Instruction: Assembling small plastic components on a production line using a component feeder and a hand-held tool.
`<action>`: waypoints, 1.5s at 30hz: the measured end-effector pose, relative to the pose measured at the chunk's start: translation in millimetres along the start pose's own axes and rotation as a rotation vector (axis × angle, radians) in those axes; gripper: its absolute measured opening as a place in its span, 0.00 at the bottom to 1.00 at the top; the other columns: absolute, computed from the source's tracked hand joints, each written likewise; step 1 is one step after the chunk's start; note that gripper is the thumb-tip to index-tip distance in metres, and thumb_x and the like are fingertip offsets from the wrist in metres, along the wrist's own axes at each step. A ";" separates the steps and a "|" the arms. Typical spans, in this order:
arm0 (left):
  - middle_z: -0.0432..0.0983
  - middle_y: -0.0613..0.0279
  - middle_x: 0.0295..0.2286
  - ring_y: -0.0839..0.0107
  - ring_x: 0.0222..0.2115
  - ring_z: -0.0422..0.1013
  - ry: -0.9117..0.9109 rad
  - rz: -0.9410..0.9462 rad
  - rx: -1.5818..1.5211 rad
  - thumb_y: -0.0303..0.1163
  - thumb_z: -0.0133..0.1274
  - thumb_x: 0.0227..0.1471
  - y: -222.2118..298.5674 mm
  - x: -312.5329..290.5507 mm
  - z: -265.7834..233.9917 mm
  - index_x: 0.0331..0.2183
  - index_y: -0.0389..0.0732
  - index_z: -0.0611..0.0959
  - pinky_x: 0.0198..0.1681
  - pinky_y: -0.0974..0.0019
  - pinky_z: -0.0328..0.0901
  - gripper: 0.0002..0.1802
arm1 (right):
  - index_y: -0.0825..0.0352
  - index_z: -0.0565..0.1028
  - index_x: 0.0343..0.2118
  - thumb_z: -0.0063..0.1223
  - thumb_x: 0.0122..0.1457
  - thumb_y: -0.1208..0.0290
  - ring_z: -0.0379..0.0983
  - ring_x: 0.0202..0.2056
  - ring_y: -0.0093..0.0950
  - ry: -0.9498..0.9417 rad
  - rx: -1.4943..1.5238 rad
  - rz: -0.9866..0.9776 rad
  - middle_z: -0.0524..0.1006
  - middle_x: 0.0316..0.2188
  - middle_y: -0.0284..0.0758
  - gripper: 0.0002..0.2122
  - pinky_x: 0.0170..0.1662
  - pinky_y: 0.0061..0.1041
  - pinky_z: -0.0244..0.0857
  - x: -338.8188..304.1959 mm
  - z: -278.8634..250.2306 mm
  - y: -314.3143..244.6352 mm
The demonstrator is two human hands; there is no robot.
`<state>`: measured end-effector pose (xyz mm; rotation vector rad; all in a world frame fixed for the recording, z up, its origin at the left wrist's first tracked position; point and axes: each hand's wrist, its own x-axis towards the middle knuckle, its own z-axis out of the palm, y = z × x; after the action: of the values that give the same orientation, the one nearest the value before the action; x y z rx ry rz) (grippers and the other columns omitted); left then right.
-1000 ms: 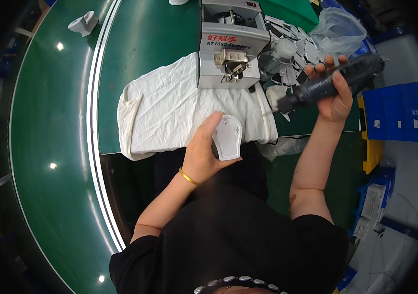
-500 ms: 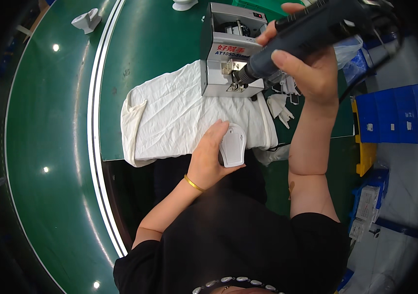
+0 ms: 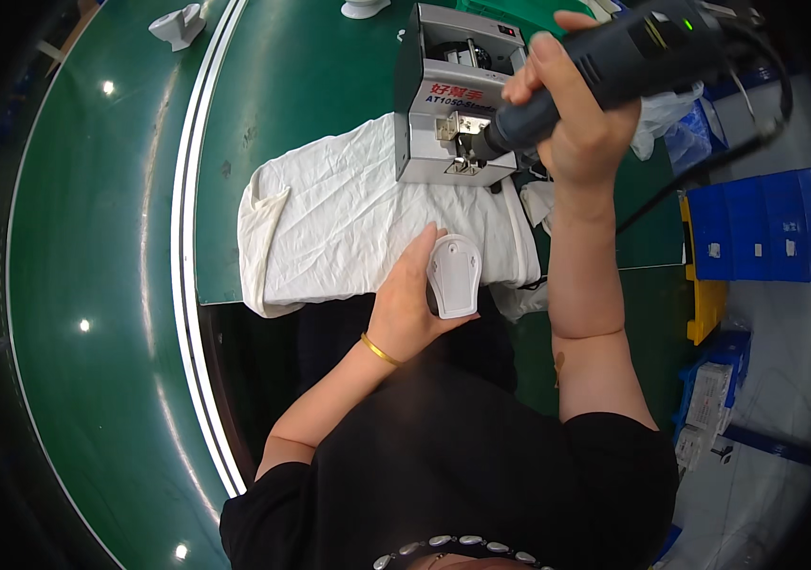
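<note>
A glossy green worktop [image 3: 282, 90] lies around a silver-grey screw feeder [image 3: 431, 157]. The two hands are well apart. The left hand [image 3: 404, 306], on the person's side of the feeder, is closed around a white plastic housing [image 3: 455, 275], its hollow face turned up and its narrower end toward the person. The right hand [image 3: 584, 133], just right of the feeder, is wrapped around a dark electric screwdriver [image 3: 648, 52].

A second ago that screwdriver was held out well to the right of the feeder; now its nose is at the feeder's metal front fitting, though whether it touches cannot be told. The housing has barely shifted, so the work seems to be centred on the feeder while the housing is simply held.

A white cloth [image 3: 325, 214] spreads from the feeder's front toward the person and to the left. A black cord [image 3: 686, 180] hangs to the feeder's right. Behind the feeder is a green tray [image 3: 496, 11]; far to its left stands a white molded part [image 3: 178, 27], and far to its right are blue bins [image 3: 762, 223].
</note>
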<state>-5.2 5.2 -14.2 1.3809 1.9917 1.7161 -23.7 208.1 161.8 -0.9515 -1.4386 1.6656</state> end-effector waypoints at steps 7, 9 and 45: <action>0.69 0.45 0.51 0.48 0.50 0.68 0.009 -0.011 -0.015 0.33 0.74 0.27 4.4 2.5 -0.4 0.62 0.29 0.51 0.52 0.57 0.64 0.66 | 0.69 0.60 0.53 0.53 0.58 0.73 0.67 0.23 0.25 -0.541 0.007 -0.572 0.69 0.22 0.35 0.22 0.32 0.32 0.66 -75.1 -32.7 12.6; 0.69 0.45 0.51 0.48 0.50 0.68 0.005 -0.012 -0.019 0.33 0.74 0.27 6.4 4.2 -0.6 0.62 0.29 0.51 0.52 0.57 0.64 0.66 | 0.69 0.59 0.52 0.54 0.57 0.73 0.67 0.23 0.25 -0.560 -0.047 -0.597 0.69 0.22 0.35 0.22 0.32 0.32 0.66 -83.2 -37.5 14.5; 0.69 0.44 0.51 0.48 0.50 0.68 0.020 0.021 -0.007 0.32 0.74 0.26 7.1 6.5 -1.6 0.62 0.30 0.52 0.52 0.56 0.65 0.66 | 0.68 0.60 0.47 0.52 0.55 0.78 0.67 0.22 0.24 -0.580 -0.142 -0.589 0.68 0.22 0.36 0.18 0.32 0.32 0.67 -86.3 -33.2 31.0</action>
<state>-6.2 8.1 -4.9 1.3929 1.9869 1.7508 43.9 143.5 133.9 -0.0535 -1.9928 1.4423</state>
